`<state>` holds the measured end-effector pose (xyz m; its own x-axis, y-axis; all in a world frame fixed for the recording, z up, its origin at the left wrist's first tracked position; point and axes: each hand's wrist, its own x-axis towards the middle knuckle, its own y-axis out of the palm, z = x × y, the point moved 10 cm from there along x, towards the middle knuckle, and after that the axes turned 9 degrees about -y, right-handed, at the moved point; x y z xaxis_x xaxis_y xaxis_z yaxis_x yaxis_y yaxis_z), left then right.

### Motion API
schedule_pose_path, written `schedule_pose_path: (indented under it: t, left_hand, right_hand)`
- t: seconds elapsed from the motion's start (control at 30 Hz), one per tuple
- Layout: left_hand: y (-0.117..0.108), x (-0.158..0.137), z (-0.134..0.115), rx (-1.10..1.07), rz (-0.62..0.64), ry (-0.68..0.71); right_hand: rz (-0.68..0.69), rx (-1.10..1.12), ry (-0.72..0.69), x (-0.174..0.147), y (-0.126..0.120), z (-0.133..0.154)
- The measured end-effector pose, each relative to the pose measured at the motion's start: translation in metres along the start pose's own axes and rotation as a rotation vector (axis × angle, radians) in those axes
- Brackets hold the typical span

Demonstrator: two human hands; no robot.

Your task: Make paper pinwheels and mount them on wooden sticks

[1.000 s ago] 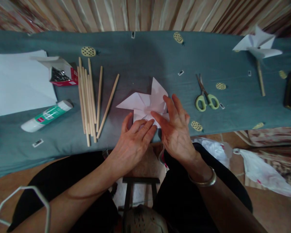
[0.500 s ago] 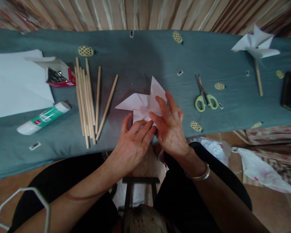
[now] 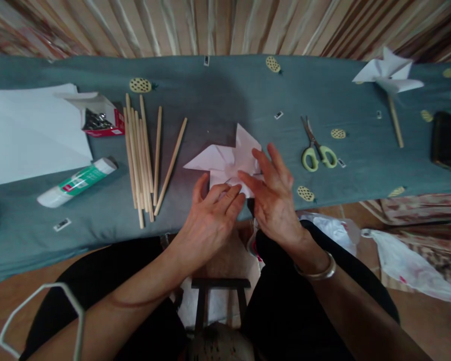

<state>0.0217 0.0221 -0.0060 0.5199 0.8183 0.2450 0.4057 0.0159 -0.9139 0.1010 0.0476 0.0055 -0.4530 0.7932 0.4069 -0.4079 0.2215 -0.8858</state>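
Note:
A white paper pinwheel (image 3: pixel 214 159) without a stick lies near the table's front edge, its pointed blades toward the left and the back. My left hand (image 3: pixel 214 213) lies over its front part with fingers stretched out, pressing on the paper. From the right, my right hand (image 3: pixel 274 195) touches the pinwheel's middle with the index fingertip, the other fingers spread apart. The paper under both hands is partly hidden. Left of the pinwheel are several wooden sticks (image 3: pixel 139 160), two of them lying apart from the bunch.
Green-handled scissors (image 3: pixel 317 148) lie to the right. Farther right are a finished pinwheel (image 3: pixel 389 72) on a stick and a dark phone (image 3: pixel 448 140). On the left are a glue stick (image 3: pixel 77 183), a red-and-white box (image 3: pixel 101 118) of metal pins and white paper sheets (image 3: pixel 26 135).
The view has shifted slightly. My right hand's fingers have spread and moved a little to the right across the paper; my left hand stays on the pinwheel's front part.

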Motion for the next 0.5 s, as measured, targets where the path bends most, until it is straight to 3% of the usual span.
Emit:
schedule_pose_path:
  t: [0.13, 0.5]
  left_hand:
    - [0.000, 0.000, 0.000, 0.020, -0.006, 0.010]
    - [0.000, 0.001, 0.000, -0.001, -0.004, 0.006]
  right_hand:
    - [-0.001, -0.007, 0.028, -0.004, -0.007, -0.008]
    - [0.128, -0.071, 0.022, 0.002, 0.014, -0.004]
